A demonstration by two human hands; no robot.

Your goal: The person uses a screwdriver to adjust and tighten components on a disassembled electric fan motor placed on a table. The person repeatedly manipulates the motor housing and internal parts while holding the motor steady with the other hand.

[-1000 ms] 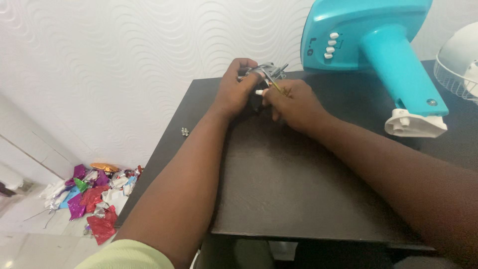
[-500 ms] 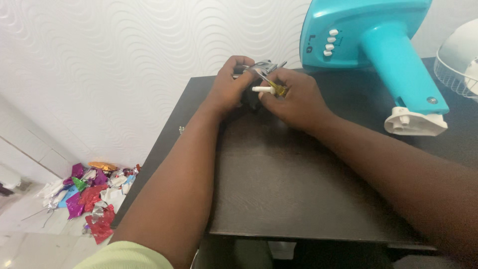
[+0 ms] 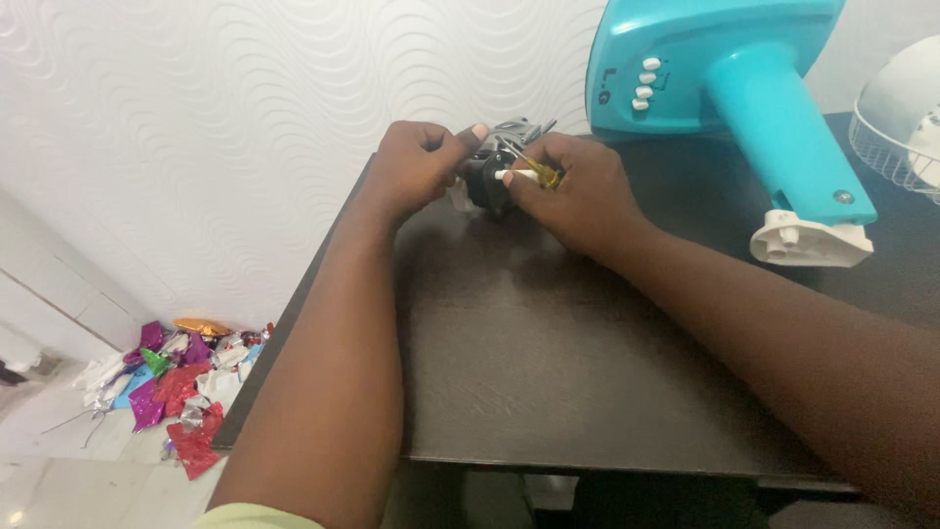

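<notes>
A dark wooden table (image 3: 548, 372) stands against a white wall with a wavy relief (image 3: 245, 127); both forearms reach across it toward its far edge. On the far right part of the table lies a turquoise fan base and stem (image 3: 744, 88), tipped over, its white end piece (image 3: 808, 240) resting on the tabletop, and a white wire fan guard (image 3: 896, 118) shows at the right edge of the view. On the floor to the left, past the table's left edge, lies a heap of crumpled coloured foil (image 3: 171, 382).

Near the far left corner of the table sits a small dark motor-like part (image 3: 488, 176) with grey metal pieces on top. The left hand (image 3: 416, 167) is curled closed against its left side, thumb stretched out over the top of it. The right hand (image 3: 578, 191) is closed on a small screwdriver with a yellow handle (image 3: 534, 174), pinched narrowly between thumb and fingers, the tool lying across toward the part. How the tip meets the part cannot be told. The two hands almost touch, with the part between them.
</notes>
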